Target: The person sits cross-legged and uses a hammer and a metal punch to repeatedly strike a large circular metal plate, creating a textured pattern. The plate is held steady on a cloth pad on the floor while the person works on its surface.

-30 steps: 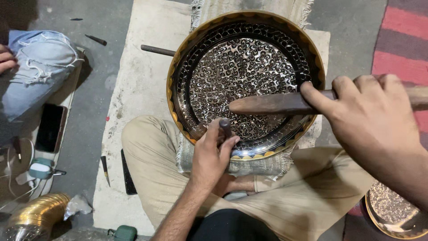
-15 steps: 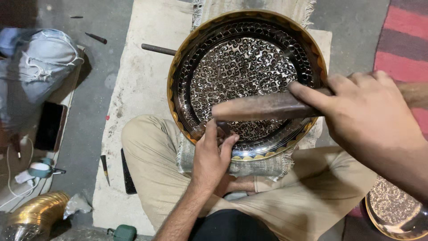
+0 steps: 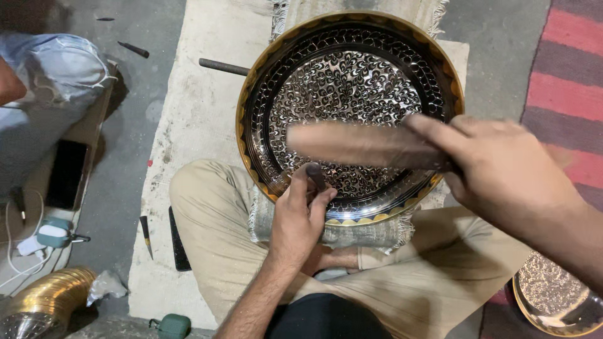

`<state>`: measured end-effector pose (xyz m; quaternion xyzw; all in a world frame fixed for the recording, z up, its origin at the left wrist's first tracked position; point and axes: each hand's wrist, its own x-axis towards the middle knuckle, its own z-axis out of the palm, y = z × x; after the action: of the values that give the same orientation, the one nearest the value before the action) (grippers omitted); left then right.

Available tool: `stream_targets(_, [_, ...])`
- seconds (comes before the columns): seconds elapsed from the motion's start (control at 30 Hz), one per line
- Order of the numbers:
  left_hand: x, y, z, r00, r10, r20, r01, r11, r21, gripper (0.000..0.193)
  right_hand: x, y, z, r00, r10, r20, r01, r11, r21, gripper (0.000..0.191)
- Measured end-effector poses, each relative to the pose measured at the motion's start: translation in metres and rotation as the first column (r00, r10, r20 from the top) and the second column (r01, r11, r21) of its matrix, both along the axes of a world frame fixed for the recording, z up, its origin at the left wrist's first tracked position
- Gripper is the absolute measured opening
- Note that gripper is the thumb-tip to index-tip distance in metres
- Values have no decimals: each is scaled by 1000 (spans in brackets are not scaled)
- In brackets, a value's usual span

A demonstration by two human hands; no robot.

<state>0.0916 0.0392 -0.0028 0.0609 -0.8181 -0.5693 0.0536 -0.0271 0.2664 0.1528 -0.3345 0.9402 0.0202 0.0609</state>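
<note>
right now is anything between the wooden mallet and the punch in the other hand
Nothing visible. The right hand holds the wooden mallet above the engraved brass tray, and the left hand holds the punch upright on the tray just below the mallet. Only open air shows between them.

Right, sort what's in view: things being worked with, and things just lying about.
In use:
engraved round tray
small punch in left hand
wooden mallet in right hand

Lying about:
dark phone
metal rod
green case
second tray
brass vessel
</note>
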Motion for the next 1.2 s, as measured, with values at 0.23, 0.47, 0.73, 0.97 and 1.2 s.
stream_targets(0.23, [-1, 1, -2, 1000, 8, 18, -7, 997, -75, 52, -2, 5, -4, 999, 11, -36, -8, 998, 68, 68])
stream_targets(0.47, [0, 0, -1, 998, -13, 54, 17, 997, -75, 45, -3, 12, -7, 1000, -16, -9, 17, 997, 75, 67])
stream_targets(0.73, [-1, 1, 9, 998, 3, 64, 0, 998, -55, 47, -9, 17, -8, 999, 47, -8, -43, 968, 249, 73])
stream_targets(0.97, [-2, 0, 10, 998, -6, 57, 10, 997, -82, 46, -11, 16, -3, 994, 44, -97, -6, 933, 359, 75])
stream_targets(1.2, [-2, 0, 11, 1000, 13, 2, -12, 995, -101, 49, -12, 20, -1, 999, 23, -29, -19, 989, 146, 70])
